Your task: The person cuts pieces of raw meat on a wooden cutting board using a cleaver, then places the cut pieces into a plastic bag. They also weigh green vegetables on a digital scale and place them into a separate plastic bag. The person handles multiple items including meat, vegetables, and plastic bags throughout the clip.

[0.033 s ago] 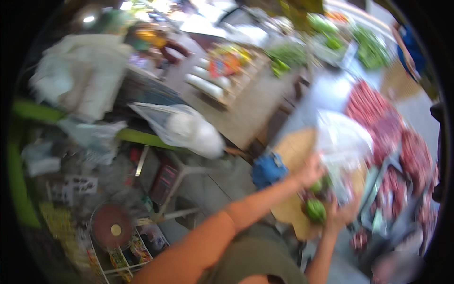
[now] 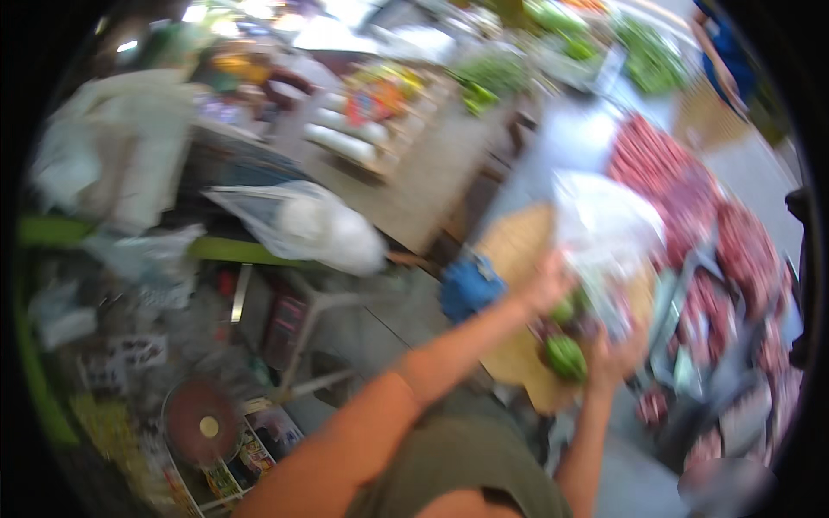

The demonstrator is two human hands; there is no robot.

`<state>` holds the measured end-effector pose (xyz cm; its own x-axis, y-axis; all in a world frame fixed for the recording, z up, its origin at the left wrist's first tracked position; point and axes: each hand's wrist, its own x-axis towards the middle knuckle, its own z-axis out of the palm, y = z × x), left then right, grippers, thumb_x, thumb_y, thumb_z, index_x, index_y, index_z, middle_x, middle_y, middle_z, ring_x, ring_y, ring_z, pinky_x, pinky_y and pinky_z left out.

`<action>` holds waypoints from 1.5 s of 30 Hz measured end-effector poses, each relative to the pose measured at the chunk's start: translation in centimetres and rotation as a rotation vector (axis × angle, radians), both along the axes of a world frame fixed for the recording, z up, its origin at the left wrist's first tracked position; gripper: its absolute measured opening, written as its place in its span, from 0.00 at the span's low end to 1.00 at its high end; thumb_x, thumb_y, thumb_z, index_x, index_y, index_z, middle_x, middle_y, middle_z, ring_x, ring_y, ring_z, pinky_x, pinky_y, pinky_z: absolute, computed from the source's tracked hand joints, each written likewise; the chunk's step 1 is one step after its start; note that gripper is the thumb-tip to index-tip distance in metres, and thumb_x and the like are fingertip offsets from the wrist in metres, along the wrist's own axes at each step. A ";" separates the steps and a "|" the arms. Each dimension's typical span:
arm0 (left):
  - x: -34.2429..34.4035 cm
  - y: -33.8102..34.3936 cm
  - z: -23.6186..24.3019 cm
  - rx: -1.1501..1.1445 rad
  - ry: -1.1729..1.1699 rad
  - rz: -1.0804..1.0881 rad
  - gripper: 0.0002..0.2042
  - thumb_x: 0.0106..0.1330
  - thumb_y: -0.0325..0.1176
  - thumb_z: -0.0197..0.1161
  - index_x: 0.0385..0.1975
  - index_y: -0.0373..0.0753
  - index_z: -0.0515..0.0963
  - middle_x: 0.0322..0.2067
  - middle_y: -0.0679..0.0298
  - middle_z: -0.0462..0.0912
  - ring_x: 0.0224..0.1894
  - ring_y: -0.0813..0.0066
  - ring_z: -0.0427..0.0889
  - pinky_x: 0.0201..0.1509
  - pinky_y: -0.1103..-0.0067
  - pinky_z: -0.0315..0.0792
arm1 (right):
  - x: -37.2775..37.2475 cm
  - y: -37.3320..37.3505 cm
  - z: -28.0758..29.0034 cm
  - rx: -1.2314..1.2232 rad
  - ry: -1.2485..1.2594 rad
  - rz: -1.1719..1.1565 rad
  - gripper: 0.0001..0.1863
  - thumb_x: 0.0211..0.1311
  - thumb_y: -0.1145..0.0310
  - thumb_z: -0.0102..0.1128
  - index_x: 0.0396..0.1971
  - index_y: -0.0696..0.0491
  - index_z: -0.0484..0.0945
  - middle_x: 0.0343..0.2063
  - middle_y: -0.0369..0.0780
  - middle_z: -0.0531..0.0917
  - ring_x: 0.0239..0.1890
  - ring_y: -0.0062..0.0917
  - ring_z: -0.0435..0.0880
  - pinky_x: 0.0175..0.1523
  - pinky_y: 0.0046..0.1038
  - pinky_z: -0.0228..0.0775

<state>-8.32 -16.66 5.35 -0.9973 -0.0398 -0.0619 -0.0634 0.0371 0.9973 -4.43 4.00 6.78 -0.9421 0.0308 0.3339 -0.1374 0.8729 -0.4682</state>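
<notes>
A clear plastic bag [image 2: 604, 216] is between my two hands, its upper part puffed and pale. My left hand [image 2: 547, 285] has its fingers closed at the bag's left edge. On the other side my right hand [image 2: 618, 352] grips the bag's lower part, where something reddish shows through. Just below and between the hands are green vegetables [image 2: 566, 356], ribbed and roundish, with a dark purple piece beside them. They rest on a tan wooden board [image 2: 515, 246]. Motion blur hides the finger detail.
Raw meat [image 2: 652, 168] covers the counter to the right. A blue bundle [image 2: 471, 289] sits at the board's left edge. Farther off are white rolls [image 2: 341, 138], leafy greens [image 2: 649, 56] and another person's arm [image 2: 721, 69]. A filled white bag [image 2: 319, 224] hangs left; a round fan [image 2: 203, 423] stands low.
The whole scene has shifted left and slightly up in the picture. Both hands keep their hold on the plastic bag, with little change between them.
</notes>
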 end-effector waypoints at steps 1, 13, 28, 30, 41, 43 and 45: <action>0.4 -0.1 -0.3 -0.161 0.057 0.032 0.22 0.70 0.32 0.58 0.62 0.32 0.68 0.51 0.50 0.78 0.56 0.60 0.77 0.62 0.68 0.70 | -1.1 0.4 0.1 -0.011 -0.054 0.042 0.29 0.51 0.61 0.72 0.51 0.59 0.76 0.43 0.50 0.82 0.44 0.48 0.81 0.52 0.44 0.69; 1.7 -1.4 -2.3 -0.082 -0.004 0.148 0.29 0.68 0.31 0.63 0.65 0.25 0.62 0.52 0.51 0.78 0.54 0.65 0.79 0.61 0.73 0.71 | -2.2 -0.8 3.9 -1.607 -0.946 0.223 0.10 0.73 0.77 0.47 0.34 0.61 0.79 0.29 0.36 0.83 0.35 0.21 0.85 0.37 0.21 0.76; -0.9 -2.9 -2.5 0.547 -0.239 0.042 0.21 0.62 0.24 0.64 0.55 0.33 0.69 0.47 0.61 0.81 0.47 0.76 0.81 0.55 0.79 0.75 | -3.7 -3.6 0.0 -0.263 -0.298 0.245 0.19 0.50 0.79 0.61 0.45 0.63 0.74 0.43 0.56 0.76 0.50 0.52 0.75 0.54 0.45 0.70; -0.5 -3.2 -2.5 0.582 -0.167 0.066 0.21 0.62 0.22 0.65 0.55 0.33 0.69 0.48 0.61 0.81 0.48 0.76 0.81 0.54 0.79 0.75 | -2.5 -3.7 0.1 -0.068 -0.335 0.170 0.20 0.51 0.77 0.62 0.46 0.62 0.75 0.44 0.55 0.76 0.50 0.51 0.75 0.54 0.46 0.70; -0.5 -3.9 -1.5 0.386 -0.295 -0.083 0.07 0.63 0.25 0.68 0.39 0.32 0.81 0.36 0.67 0.85 0.37 0.83 0.81 0.43 0.85 0.75 | 0.2 -4.6 -0.4 -0.235 -0.343 0.349 0.24 0.53 0.70 0.62 0.52 0.59 0.76 0.49 0.54 0.80 0.51 0.50 0.78 0.56 0.46 0.70; -0.6 -3.6 -1.5 0.208 -0.209 -0.077 0.06 0.63 0.26 0.69 0.37 0.32 0.82 0.34 0.68 0.84 0.35 0.85 0.80 0.40 0.85 0.74 | -0.2 -5.0 -0.4 -0.238 -0.337 0.355 0.25 0.52 0.69 0.63 0.52 0.58 0.77 0.48 0.54 0.80 0.50 0.50 0.78 0.55 0.46 0.70; -0.5 -3.6 -1.4 -0.066 -0.038 -0.057 0.07 0.62 0.27 0.70 0.37 0.32 0.83 0.30 0.71 0.83 0.32 0.86 0.78 0.38 0.86 0.72 | -0.7 -5.2 0.2 -0.127 -0.296 0.370 0.25 0.51 0.68 0.63 0.53 0.55 0.77 0.48 0.53 0.81 0.51 0.49 0.78 0.54 0.45 0.72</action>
